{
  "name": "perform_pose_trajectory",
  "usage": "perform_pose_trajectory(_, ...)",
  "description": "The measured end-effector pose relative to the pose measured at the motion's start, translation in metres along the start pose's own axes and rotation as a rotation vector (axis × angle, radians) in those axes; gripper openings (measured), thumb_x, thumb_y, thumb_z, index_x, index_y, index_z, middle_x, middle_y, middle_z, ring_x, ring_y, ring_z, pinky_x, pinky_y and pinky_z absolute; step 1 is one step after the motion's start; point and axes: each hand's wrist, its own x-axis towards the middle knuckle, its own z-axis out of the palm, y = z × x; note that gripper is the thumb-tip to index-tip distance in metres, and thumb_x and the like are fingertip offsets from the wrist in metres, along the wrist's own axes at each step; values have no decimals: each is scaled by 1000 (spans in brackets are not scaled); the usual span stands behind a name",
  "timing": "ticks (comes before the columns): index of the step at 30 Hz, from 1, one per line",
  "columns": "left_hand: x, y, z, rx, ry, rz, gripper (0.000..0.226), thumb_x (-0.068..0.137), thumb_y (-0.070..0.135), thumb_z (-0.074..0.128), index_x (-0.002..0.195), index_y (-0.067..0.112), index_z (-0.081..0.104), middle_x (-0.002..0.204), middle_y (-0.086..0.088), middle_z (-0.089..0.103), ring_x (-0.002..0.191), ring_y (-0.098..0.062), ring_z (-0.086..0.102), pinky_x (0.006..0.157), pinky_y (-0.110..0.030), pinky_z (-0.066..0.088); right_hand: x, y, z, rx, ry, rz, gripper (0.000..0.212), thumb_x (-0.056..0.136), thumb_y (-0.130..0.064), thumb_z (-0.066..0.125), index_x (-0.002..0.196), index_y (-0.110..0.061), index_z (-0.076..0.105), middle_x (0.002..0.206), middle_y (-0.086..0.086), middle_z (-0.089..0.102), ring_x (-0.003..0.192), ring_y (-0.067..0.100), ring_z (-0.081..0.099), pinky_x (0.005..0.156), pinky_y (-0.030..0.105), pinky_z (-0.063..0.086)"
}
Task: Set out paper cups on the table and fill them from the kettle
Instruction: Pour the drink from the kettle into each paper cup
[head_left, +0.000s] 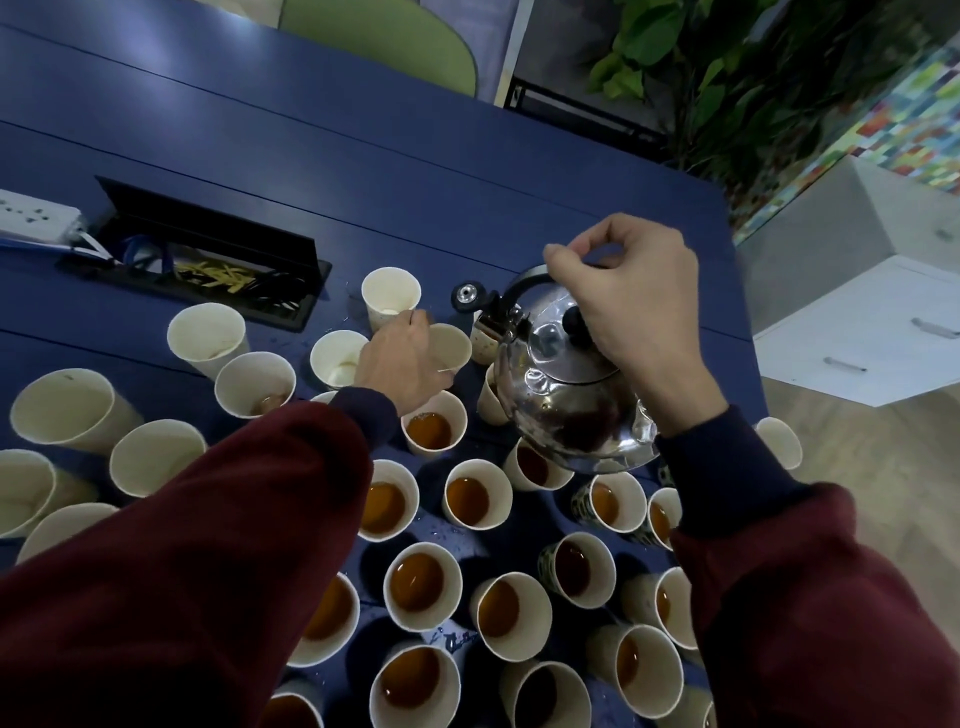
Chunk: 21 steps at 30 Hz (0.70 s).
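One paper cup (452, 345) is held by the left hand (400, 364), whose fingers are curled round its wall. The cup is tilted, just off the 9 o'clock side of the kettle (566, 400). The kettle is gripped by the right hand (628, 296), with the fingers closed over the black handle (522, 283). It is carried above the bench (363, 171), with its spout (488, 327) turned toward 10 o'clock.

The step in hand is judged to be the filling of the held cup. The cup would best be set upright and steadied low on its wall, since thin paper gives under pressure. The spout should be brought directly over the mouth before the kettle is tipped. A slow tilt is advised, as droplets are already seen on the bench. The pour should be stopped short of the rim.

One kettle is counted. At least fourteen filled cups (415, 582) holding brown liquid are counted, from 5 to 8 o'clock of the kettle; others at the lower edge are cut off. At least ten empty cups (208, 332) are counted, mostly toward 9 o'clock; some are partly hidden by the sleeve and the kettle. One open cable tray (208, 249) is sunk in the bench at 10 o'clock.
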Motion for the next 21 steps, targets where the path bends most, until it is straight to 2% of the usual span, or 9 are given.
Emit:
perform_pose_trajectory(3, -2, -2, 0, -45, 14, 13, 59, 77, 39, 79, 122, 12, 52, 121, -10, 59, 109, -34, 58, 82, -46, 51, 1, -2, 9, -63, -55, -22, 20, 79, -46, 69, 75, -27, 66, 55, -8, 60, 56, 10, 57, 62, 30, 49)
perform_pose_trajectory(8, -2, -5, 0, -46, 9, 23, 57, 76, 39, 79, 119, 13, 52, 121, -10, 59, 108, -33, 58, 83, -44, 50, 2, -3, 15, -112, -66, -18, 19, 82, -46, 68, 80, -27, 67, 57, -9, 62, 60, 6, 59, 56, 26, 41)
perform_pose_trajectory(21, 2, -9, -2, -111, -12, 5, 56, 74, 35, 83, 117, 13, 54, 120, -11, 61, 107, -31, 58, 85, -42, 48, 6, -6, 14, -149, -59, -27, 20, 84, -48, 67, 84, -28, 69, 61, -4, 64, 60, 10, 59, 62, 29, 46)
